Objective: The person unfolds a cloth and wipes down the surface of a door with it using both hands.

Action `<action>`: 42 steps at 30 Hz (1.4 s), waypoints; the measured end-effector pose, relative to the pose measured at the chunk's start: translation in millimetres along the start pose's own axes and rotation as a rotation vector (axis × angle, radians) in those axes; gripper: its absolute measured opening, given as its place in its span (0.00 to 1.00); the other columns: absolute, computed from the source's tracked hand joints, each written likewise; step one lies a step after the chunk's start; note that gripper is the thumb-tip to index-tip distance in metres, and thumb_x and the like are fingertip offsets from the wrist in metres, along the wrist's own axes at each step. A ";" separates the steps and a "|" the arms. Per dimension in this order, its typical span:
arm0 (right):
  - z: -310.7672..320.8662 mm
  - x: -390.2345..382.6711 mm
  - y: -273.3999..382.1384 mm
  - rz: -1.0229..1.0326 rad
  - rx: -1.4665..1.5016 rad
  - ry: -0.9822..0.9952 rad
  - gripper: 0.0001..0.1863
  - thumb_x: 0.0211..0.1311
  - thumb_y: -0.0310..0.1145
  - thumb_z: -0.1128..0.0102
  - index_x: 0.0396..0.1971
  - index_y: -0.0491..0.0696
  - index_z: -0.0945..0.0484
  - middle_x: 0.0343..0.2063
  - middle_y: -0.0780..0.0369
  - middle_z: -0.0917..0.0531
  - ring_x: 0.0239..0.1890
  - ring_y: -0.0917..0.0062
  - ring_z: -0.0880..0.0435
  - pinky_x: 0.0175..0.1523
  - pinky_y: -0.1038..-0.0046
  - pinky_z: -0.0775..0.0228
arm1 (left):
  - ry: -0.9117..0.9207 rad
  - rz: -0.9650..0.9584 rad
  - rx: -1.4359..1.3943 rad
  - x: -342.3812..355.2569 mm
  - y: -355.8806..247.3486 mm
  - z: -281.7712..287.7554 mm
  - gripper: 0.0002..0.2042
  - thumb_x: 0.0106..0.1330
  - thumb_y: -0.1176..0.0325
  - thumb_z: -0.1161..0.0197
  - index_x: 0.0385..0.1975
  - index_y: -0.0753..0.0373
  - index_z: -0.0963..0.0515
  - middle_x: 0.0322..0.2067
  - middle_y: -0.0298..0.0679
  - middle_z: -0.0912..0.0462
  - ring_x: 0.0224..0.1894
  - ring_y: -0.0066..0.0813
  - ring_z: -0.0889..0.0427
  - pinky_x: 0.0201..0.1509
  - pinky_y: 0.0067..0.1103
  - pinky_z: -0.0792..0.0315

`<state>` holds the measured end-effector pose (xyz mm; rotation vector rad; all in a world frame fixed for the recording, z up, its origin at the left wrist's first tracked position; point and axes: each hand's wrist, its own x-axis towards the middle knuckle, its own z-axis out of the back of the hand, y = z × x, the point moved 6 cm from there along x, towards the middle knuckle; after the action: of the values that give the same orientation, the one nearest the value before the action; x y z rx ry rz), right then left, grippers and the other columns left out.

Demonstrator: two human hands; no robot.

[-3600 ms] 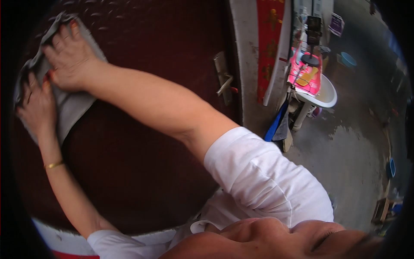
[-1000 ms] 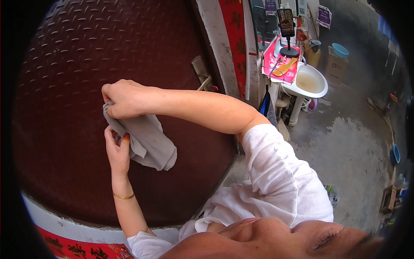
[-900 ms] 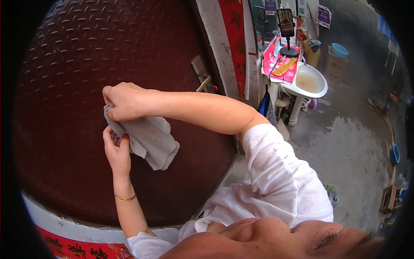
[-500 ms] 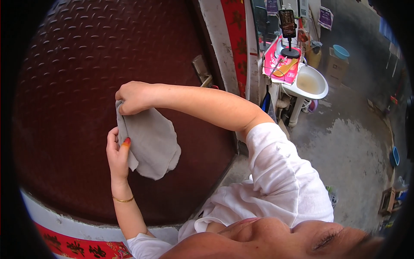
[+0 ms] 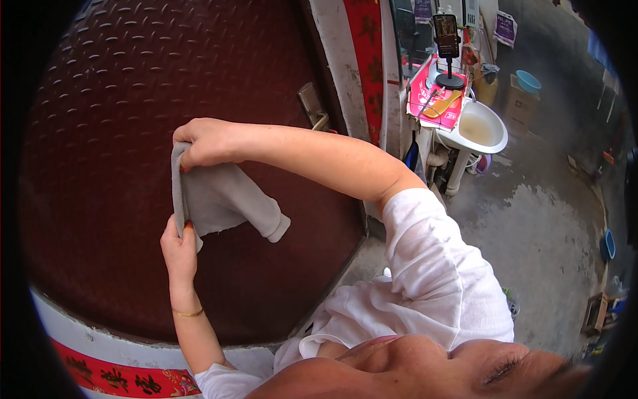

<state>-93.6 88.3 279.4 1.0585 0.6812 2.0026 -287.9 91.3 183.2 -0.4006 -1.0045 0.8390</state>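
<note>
A grey cloth (image 5: 222, 196) hangs in folds between my hands, in front of a dark red door (image 5: 113, 219) with a raised tread pattern. My right hand (image 5: 207, 141) is closed on its upper end. Lower down, my left hand (image 5: 178, 256), with a gold bracelet at the wrist, pinches the edge of the cloth between thumb and fingers. The cloth's loose corner sticks out to the right, under my right forearm. Whether the cloth touches the door, I cannot tell.
A metal door handle (image 5: 316, 113) is beyond my right forearm. Farther right stand a white washbasin (image 5: 488, 136) holding cloudy water, a rack with a phone (image 5: 446, 36) on a stand, and a cardboard box (image 5: 522, 105) under a blue basin (image 5: 528, 81). Red banners (image 5: 365, 66) flank the door.
The cloth's free part has swung up and to the right, and its edge is pulled straighter between my hands. My right hand has risen slightly; the left has dropped a little.
</note>
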 end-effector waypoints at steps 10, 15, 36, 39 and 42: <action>4.4 6.9 -32.8 -0.136 0.465 0.032 0.05 0.50 0.26 0.40 0.28 0.46 0.25 0.28 0.63 0.21 0.34 0.77 0.24 0.39 0.72 0.31 | 0.167 0.221 -0.310 -19.4 15.9 14.8 0.09 0.67 0.68 0.43 0.34 0.69 0.23 0.25 0.30 0.24 0.26 0.12 0.28 0.32 0.13 0.32; 3.4 6.4 -34.2 -0.150 0.504 0.034 0.02 0.51 0.25 0.42 0.27 0.46 0.25 0.27 0.63 0.22 0.33 0.78 0.25 0.38 0.71 0.31 | 0.242 0.261 -0.358 -29.8 12.9 20.3 0.09 0.67 0.68 0.42 0.35 0.69 0.23 0.28 0.34 0.21 0.29 0.17 0.23 0.32 0.16 0.24; 24.4 -3.4 -37.7 -0.009 -0.054 0.041 0.09 0.52 0.34 0.38 0.29 0.46 0.26 0.26 0.62 0.22 0.33 0.75 0.24 0.36 0.71 0.33 | 0.057 0.292 -0.392 -28.5 32.2 78.9 0.07 0.65 0.68 0.40 0.32 0.65 0.25 0.26 0.34 0.20 0.24 0.17 0.22 0.23 0.12 0.32; 22.9 -2.3 -46.8 0.036 -0.285 0.047 0.13 0.51 0.38 0.35 0.29 0.45 0.25 0.25 0.60 0.21 0.32 0.72 0.22 0.35 0.69 0.32 | -0.014 0.331 -0.133 -22.9 31.5 89.0 0.06 0.65 0.67 0.40 0.29 0.63 0.23 0.22 0.31 0.21 0.19 0.14 0.24 0.22 0.10 0.36; 21.7 -0.3 -53.6 0.053 -0.443 0.057 0.15 0.51 0.43 0.36 0.29 0.46 0.24 0.26 0.58 0.19 0.34 0.67 0.20 0.36 0.66 0.31 | -0.033 0.302 -0.012 -17.8 39.7 97.6 0.07 0.64 0.66 0.39 0.29 0.63 0.22 0.21 0.29 0.23 0.20 0.14 0.25 0.20 0.11 0.37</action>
<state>-55.1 120.9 251.2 0.7610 0.2186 2.1045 -393.8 95.5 196.3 -0.5597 -0.9933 1.1137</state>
